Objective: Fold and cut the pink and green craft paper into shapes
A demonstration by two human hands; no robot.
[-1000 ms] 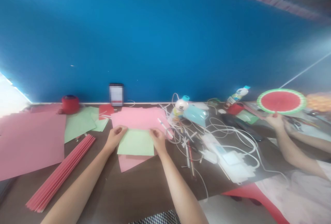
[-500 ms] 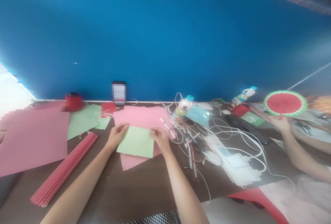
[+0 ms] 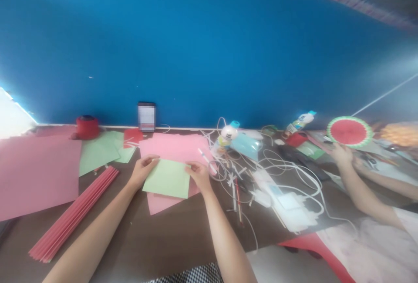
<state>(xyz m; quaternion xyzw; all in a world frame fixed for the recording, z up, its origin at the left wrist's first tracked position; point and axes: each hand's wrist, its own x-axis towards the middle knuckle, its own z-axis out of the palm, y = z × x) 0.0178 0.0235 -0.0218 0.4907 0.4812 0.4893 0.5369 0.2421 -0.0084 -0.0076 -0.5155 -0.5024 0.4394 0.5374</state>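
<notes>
A light green paper sheet point(image 3: 166, 179) lies on a pink sheet point(image 3: 170, 150) on the brown table point(image 3: 163, 239). My left hand point(image 3: 143, 170) pinches the green sheet's far left corner. My right hand point(image 3: 198, 175) grips its far right corner with the fingers closed on the edge. A white pen point(image 3: 206, 160) lies on the pink sheet just beyond my right hand.
A folded red paper strip point(image 3: 73, 213) and a large pink sheet point(image 3: 35, 174) lie to the left, green sheets point(image 3: 98, 154) and a red tape roll point(image 3: 86, 126) behind. White cables point(image 3: 287, 187), glue bottles point(image 3: 227, 135) clutter the right. Another person's hand point(image 3: 341, 154) holds a watermelon paper fan point(image 3: 350, 132).
The green sheet has turned slightly, its near edge slanting, with both my hands still on its far corners. The other person's fan has shifted a little.
</notes>
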